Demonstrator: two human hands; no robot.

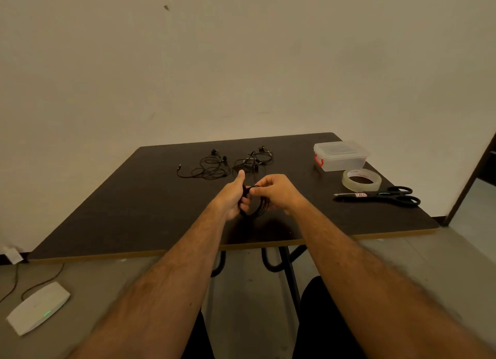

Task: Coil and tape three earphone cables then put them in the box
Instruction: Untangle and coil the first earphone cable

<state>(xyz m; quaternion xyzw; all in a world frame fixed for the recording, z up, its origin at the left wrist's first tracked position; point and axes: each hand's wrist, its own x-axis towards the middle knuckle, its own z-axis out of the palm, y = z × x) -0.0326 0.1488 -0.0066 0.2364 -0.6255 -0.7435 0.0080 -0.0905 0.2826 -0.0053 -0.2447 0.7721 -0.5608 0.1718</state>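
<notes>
My left hand (233, 197) grips a coil of thin black earphone cable (256, 207) above the matte dark table (134, 213), thumb raised; my right hand (273, 191) pinches a strand at the coil's top. Two loose black earphone tangles (212, 166) (253, 160) lie beyond. Right side: one translucent lidded plastic box (341, 156), one clear tape ring (361, 180), one pair of black-handled scissors (386, 196).

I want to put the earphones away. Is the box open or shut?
Shut. The clear lid sits flat on the box, with its red latch against the side. Nothing shows inside.
</notes>
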